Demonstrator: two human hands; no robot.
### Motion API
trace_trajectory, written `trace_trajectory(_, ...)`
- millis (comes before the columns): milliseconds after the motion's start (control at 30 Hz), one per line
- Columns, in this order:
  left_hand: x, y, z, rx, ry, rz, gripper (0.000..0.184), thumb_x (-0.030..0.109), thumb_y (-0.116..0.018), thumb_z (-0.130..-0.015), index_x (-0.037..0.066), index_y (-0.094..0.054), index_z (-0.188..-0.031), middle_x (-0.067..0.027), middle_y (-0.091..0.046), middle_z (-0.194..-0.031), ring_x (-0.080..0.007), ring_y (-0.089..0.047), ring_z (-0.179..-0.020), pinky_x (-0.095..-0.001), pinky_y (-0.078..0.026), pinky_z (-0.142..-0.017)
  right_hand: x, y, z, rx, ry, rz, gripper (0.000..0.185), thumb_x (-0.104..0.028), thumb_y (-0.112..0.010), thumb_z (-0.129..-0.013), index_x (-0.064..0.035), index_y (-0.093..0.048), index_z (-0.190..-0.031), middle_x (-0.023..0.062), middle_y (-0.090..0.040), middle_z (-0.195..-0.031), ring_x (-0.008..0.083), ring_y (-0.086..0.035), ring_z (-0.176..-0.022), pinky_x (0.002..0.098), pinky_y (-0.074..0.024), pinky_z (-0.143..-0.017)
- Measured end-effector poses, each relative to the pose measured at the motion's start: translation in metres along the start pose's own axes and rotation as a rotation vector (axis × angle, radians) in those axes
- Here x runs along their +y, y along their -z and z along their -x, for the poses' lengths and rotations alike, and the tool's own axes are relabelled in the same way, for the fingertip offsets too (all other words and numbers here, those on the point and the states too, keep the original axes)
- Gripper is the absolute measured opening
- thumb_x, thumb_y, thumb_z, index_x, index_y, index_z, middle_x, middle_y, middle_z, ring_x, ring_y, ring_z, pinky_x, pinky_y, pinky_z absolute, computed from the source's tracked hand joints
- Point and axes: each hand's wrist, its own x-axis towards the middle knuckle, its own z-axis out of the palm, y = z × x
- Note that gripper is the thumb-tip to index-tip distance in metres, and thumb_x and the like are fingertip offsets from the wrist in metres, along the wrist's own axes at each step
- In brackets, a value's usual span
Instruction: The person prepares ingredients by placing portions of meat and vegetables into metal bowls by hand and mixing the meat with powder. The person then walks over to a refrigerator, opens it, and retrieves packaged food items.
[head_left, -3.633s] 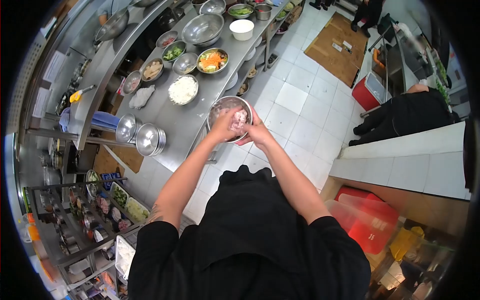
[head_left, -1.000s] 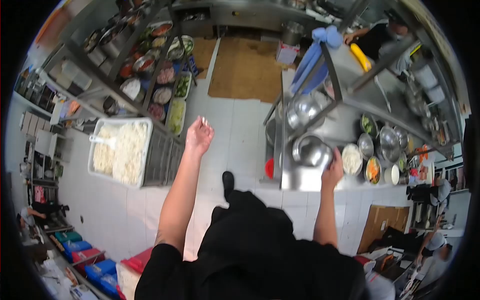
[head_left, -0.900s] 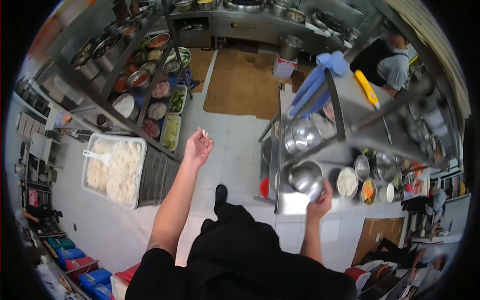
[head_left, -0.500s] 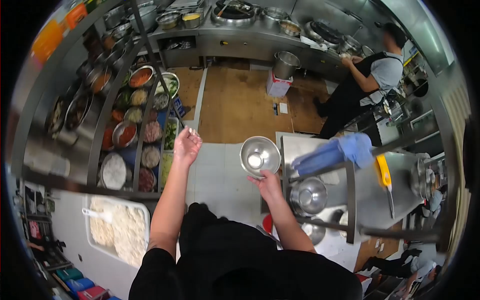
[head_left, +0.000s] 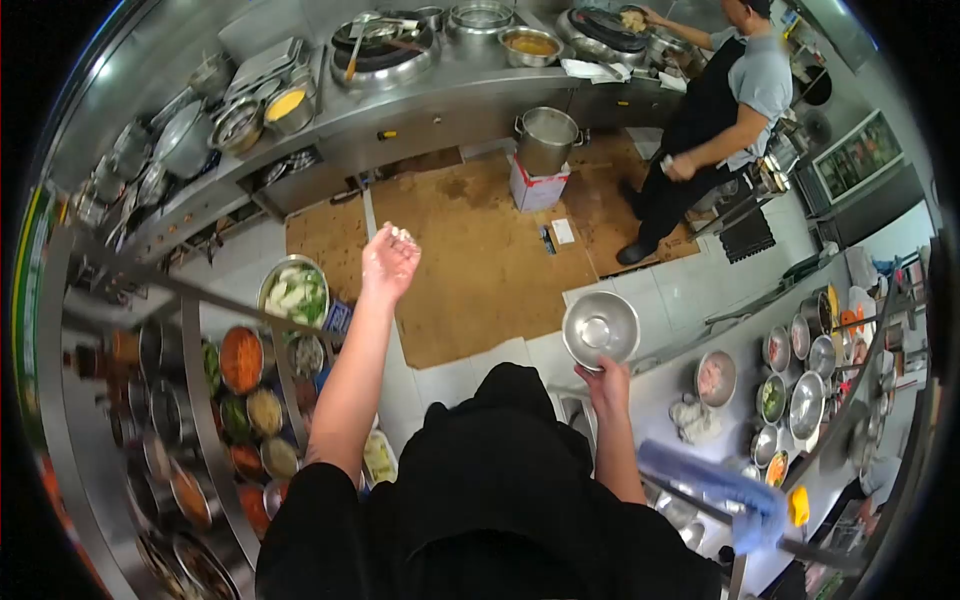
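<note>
"Any writing to read?"
"Whatever marks the one box (head_left: 538,187) beneath the single pot (head_left: 547,140) are too blurred."
"What's held?"
"One metal bowl (head_left: 601,325), out ahead above the floor (head_left: 648,290); the right hand (head_left: 607,384) is clamped on its near rim. The left hand (head_left: 389,262) is empty, fingers loosely curled."

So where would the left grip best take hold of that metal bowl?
Probably the left rim of the bowl, coming from the left: that edge is uncovered and rounded, no handle shows, and the right grip holds the near edge.
</note>
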Motion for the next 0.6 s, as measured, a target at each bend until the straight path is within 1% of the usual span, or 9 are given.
trace_trajectory(33,-0.001,-0.018,-0.032,-0.066,0.035,-0.010,0.014,0.018,-0.063,-0.092,0.007,-0.059,-0.083,-0.0065,-0.060,-0.078,-0.0192,-0.058,-0.075,-0.0316,-0.050,-0.073,-0.010,-0.016,-0.013,0.091,0.087,0.011,0.042,-0.001,-0.049,-0.089,0.0085,-0.042,-0.129,0.0253,-0.058,-0.115,0.0376,-0.065,-0.096,0.0530,-0.0575,-0.081)
trace_trajectory(67,-0.001,-0.034,-0.065,-0.001,0.058,-0.008,0.014,0.017,-0.062,-0.092,0.007,-0.058,-0.082,-0.0066,-0.060,-0.078,-0.0196,-0.058,-0.076,-0.0323,-0.049,-0.073,-0.015,-0.026,-0.035,0.091,0.093,0.001,0.042,-0.001,-0.049,-0.089,0.0085,-0.042,-0.129,0.0253,-0.058,-0.115,0.0376,-0.065,-0.096,0.0530,-0.0575,-0.081)
trace_trajectory(167,0.005,-0.065,-0.155,-0.056,0.070,-0.029,0.015,0.016,-0.061,-0.093,0.007,-0.057,-0.081,-0.0066,-0.060,-0.078,-0.0198,-0.058,-0.076,-0.0327,-0.050,-0.073,-0.031,-0.053,-0.114,0.109,0.160,0.026,0.043,0.000,-0.048,-0.089,0.0076,-0.042,-0.130,0.0254,-0.057,-0.119,0.0383,-0.064,-0.100,0.0539,-0.0575,-0.082)
trace_trajectory(233,0.020,-0.075,-0.208,-0.117,0.016,-0.021,0.013,0.017,-0.062,-0.092,0.009,-0.058,-0.084,-0.0057,-0.061,-0.078,-0.0183,-0.058,-0.075,-0.0320,-0.051,-0.074,-0.039,-0.076,-0.187,0.023,0.056,0.104,0.043,0.000,-0.046,-0.090,0.0102,-0.040,-0.131,0.0278,-0.056,-0.121,0.0394,-0.064,-0.102,0.0541,-0.0576,-0.083)
trace_trajectory(333,0.061,-0.084,-0.279,-0.045,-0.032,0.026,0.014,0.017,-0.061,-0.093,0.009,-0.058,-0.082,-0.0050,-0.060,-0.078,-0.0176,-0.058,-0.075,-0.0320,-0.051,-0.074,-0.045,-0.132,-0.294,-0.044,-0.220,0.059,0.041,-0.002,-0.045,-0.092,0.0154,-0.037,-0.129,0.0286,-0.058,-0.110,0.0397,-0.065,-0.095,0.0514,-0.0579,-0.082)
trace_trajectory(400,0.093,-0.103,-0.306,0.033,-0.107,0.029,0.016,0.019,-0.061,-0.094,0.010,-0.059,-0.082,-0.0047,-0.062,-0.079,-0.0174,-0.059,-0.076,-0.0324,-0.051,-0.074,-0.067,-0.202,-0.331,-0.160,-0.245,0.183,0.040,-0.005,-0.047,-0.095,0.0069,-0.038,-0.133,0.0256,-0.060,-0.110,0.0362,-0.066,-0.090,0.0467,-0.0603,-0.074)
trace_trajectory(433,0.110,-0.103,-0.324,-0.014,-0.136,-0.009,0.015,0.020,-0.060,-0.094,0.010,-0.059,-0.082,-0.0045,-0.062,-0.079,-0.0178,-0.060,-0.078,-0.0327,-0.051,-0.074,-0.080,-0.242,-0.346,-0.165,-0.249,0.195,0.040,-0.005,-0.047,-0.095,0.0069,-0.038,-0.133,0.0256,-0.060,-0.110,0.0362,-0.066,-0.090,0.0467,-0.0603,-0.074)
trace_trajectory(500,0.135,-0.122,-0.356,-0.060,-0.163,-0.040,0.017,0.020,-0.060,-0.095,0.010,-0.057,-0.081,-0.0058,-0.061,-0.080,-0.0178,-0.058,-0.075,-0.0315,-0.050,-0.073,-0.097,-0.315,-0.382,-0.385,-0.168,0.395,0.040,-0.002,-0.050,-0.093,0.0028,-0.041,-0.132,0.0225,-0.061,-0.113,0.0321,-0.067,-0.089,0.0437,-0.0610,-0.068)
trace_trajectory(600,0.151,-0.142,-0.425,-0.032,-0.164,-0.035,0.016,0.021,-0.063,-0.093,0.009,-0.058,-0.083,-0.0069,-0.059,-0.079,-0.0202,-0.057,-0.076,-0.0322,-0.049,-0.072,-0.103,-0.409,-0.454,-0.518,-0.170,0.440,0.038,0.000,-0.051,-0.090,0.0031,-0.045,-0.128,0.0198,-0.062,-0.115,0.0295,-0.068,-0.089,0.0410,-0.0612,-0.064)
